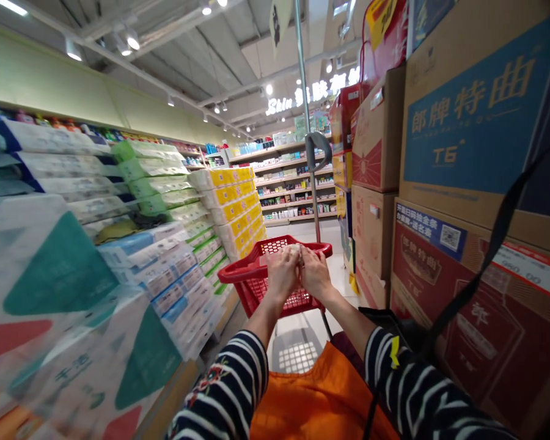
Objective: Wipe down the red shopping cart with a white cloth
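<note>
My left hand (282, 275) and my right hand (315, 273) meet at the fingertips above a red plastic shopping basket (252, 287). Between the fingers sits a small pale item (294, 249), mostly hidden, and I cannot tell what it is. Both hands are close to the basket's far rim (318, 249). The basket's mesh holds nothing that I can make out. My forearms come forward from striped navy-and-white sleeves (224, 385).
Stacked packs of tissue paper (165, 263) line the left side. Cardboard liquor cartons (476, 122) rise on the right. A metal pole (308, 91) stands at the basket. Store shelves (293, 183) stand at the aisle's far end. An orange cloth (321, 397) lies below.
</note>
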